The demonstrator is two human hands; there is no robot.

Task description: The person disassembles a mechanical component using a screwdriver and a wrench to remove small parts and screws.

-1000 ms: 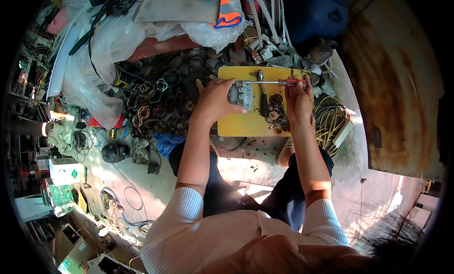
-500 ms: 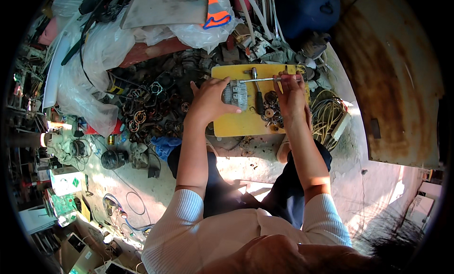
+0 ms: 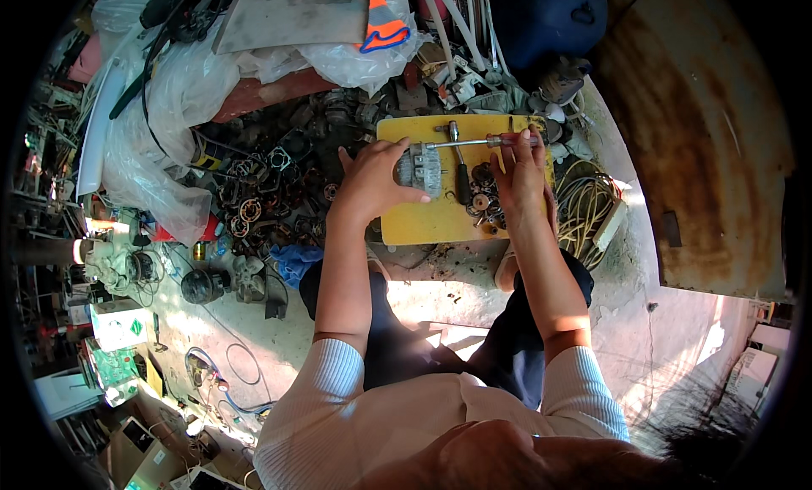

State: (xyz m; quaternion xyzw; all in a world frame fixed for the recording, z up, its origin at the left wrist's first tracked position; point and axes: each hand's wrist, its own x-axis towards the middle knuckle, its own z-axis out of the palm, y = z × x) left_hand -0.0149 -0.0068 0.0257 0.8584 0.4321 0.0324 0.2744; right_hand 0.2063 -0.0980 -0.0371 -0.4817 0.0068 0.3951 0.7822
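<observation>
My left hand (image 3: 370,178) is closed around a ribbed, silvery metal housing (image 3: 430,173), thumb and fingers on opposite sides, pressing it on a yellow board (image 3: 406,225). Across the far part of the board lies a long-shafted screwdriver (image 3: 465,142) with a translucent red handle. Its shaft points left and meets the housing's far edge; the exact contact at the tip is too small to tell. At the handle, my right hand (image 3: 523,175) grips with its fingertips. Between the hands rests a ratchet wrench (image 3: 463,185) with a black grip. Several small metal parts (image 3: 482,204) lie beside it.
Greasy metal parts (image 3: 254,206) are heaped left of the board. Coiled yellowish cable (image 3: 584,202) lies to its right. Beyond are clear plastic sheeting (image 3: 182,143), an orange cloth (image 3: 385,29) and a blue plastic container (image 3: 550,20). A rusty metal panel (image 3: 694,151) stands far right.
My right fingers have shifted around the red handle, showing more of it. My left hand and the housing have stayed almost in place.
</observation>
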